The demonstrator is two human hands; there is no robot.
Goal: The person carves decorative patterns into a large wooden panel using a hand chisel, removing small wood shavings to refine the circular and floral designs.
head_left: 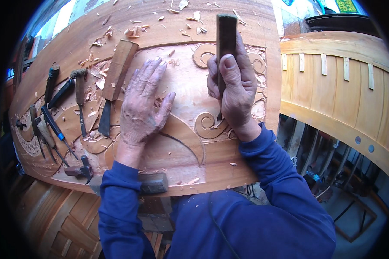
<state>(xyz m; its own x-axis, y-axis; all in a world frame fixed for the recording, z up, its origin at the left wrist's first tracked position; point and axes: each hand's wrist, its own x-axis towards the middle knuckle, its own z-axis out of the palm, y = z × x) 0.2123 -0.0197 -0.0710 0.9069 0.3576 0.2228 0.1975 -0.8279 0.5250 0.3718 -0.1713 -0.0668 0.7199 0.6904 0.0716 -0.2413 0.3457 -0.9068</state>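
My right hand (235,88) is closed around the thick dark handle of a chisel (226,39), thumb lying along it. The chisel stands nearly upright, and a dark narrow tip shows below the fist beside a carved scroll (208,125). Most of its blade is hidden by the hand. Flat on the carved wooden panel (190,86) rests my left hand (145,101), empty, with its thumb apart from the fingers. Close to its left lies a wide chisel (119,64) with a long wooden handle and dark blade.
Several more chisels lie at the panel's left, among them a blue-handled one (52,123). A small hammer (86,169) and a dark block (154,183) are by the near edge. Wood shavings (134,32) litter the surface. Another slatted wooden panel (333,73) stands at the right.
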